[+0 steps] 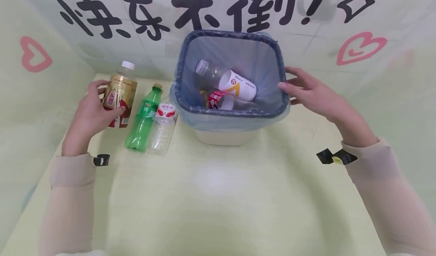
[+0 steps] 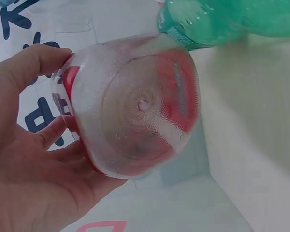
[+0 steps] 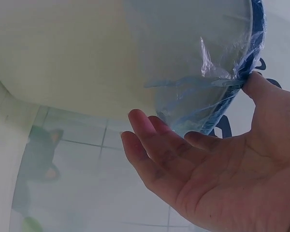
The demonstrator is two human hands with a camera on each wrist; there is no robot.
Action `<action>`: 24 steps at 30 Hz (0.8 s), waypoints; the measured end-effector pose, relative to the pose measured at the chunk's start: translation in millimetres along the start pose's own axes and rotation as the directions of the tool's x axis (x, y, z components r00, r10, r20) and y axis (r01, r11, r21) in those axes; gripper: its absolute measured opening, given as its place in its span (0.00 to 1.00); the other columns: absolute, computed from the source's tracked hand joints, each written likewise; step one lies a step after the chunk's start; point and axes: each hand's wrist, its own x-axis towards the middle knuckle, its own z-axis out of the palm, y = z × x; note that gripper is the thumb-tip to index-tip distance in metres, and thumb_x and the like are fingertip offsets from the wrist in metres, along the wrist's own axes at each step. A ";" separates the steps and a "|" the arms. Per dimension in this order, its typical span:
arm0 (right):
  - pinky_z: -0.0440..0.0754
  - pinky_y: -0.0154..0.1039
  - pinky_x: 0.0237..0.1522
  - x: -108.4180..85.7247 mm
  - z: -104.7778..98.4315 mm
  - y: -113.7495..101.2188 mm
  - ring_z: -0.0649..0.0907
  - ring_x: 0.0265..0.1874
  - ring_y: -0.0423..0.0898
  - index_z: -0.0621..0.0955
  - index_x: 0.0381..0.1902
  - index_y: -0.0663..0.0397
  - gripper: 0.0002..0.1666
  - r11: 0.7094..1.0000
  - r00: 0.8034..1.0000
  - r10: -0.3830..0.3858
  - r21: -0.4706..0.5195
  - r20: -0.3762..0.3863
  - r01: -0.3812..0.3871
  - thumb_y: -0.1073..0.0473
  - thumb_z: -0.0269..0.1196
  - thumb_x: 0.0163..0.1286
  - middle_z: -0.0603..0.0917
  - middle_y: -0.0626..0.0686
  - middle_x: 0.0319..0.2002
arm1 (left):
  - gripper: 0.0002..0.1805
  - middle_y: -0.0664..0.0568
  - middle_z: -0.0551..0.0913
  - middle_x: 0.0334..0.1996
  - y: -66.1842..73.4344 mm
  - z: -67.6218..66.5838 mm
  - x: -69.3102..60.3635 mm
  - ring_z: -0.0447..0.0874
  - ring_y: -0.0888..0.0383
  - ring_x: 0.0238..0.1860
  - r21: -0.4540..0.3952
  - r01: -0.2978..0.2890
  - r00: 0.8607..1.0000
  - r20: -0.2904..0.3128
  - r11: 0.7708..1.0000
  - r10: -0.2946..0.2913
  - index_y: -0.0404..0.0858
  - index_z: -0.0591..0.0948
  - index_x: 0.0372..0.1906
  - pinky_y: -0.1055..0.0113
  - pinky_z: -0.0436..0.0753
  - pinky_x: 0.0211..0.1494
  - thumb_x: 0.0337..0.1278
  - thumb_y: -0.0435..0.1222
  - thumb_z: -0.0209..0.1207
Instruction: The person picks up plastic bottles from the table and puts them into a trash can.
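My left hand (image 1: 89,114) grips a clear plastic bottle (image 1: 123,87) with a gold and red label and a white cap. The left wrist view looks at the base of this bottle (image 2: 140,106), with thumb and fingers round its side. At the right, my right hand (image 1: 315,94) holds the rim of a trash bin (image 1: 223,138), thumb over the edge and the other fingers outside. In the right wrist view the thumb presses the blue liner bag (image 3: 212,67) at the rim. A green bottle (image 1: 141,125) lies next to the held bottle.
A clear bottle (image 1: 163,133) with a red and white label lies between the green bottle and the bin. Inside the bin are a white-labelled bottle (image 1: 240,86) and a red-labelled bottle (image 1: 214,99). Behind stands a wall (image 1: 313,47) with black lettering.
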 end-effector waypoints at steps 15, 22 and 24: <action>0.75 0.53 0.61 3.2 0.1 -2.1 0.80 0.56 0.51 0.51 0.80 0.44 0.43 1.000 1.000 -0.006 0.006 0.020 0.006 0.43 0.56 0.76 0.72 0.59 0.68 | 0.43 0.43 0.60 0.74 50.1 -15.1 -11.4 0.68 0.36 0.60 -0.119 -0.111 0.990 -0.105 0.987 0.098 0.50 0.51 0.76 0.80 0.74 0.38 0.62 0.35 0.62; 0.77 0.51 0.60 2.1 -0.5 -2.1 0.81 0.53 0.45 0.53 0.79 0.45 0.42 1.000 1.000 -0.022 0.007 0.004 0.022 0.44 0.56 0.76 0.72 0.60 0.67 | 0.44 0.47 0.60 0.75 102.2 -37.1 -4.1 0.65 0.36 0.68 -0.102 -0.198 0.971 -0.152 0.975 0.182 0.54 0.53 0.75 0.61 0.77 0.60 0.60 0.33 0.63; 0.77 0.49 0.59 1.4 -0.4 -1.5 0.81 0.52 0.44 0.53 0.79 0.45 0.42 1.000 1.000 -0.022 0.006 0.005 0.022 0.43 0.56 0.76 0.72 0.60 0.67 | 0.44 0.49 0.61 0.74 116.1 -41.9 -3.7 0.66 0.37 0.67 -0.091 -0.228 0.963 -0.168 0.970 0.210 0.56 0.54 0.74 0.66 0.78 0.58 0.59 0.33 0.63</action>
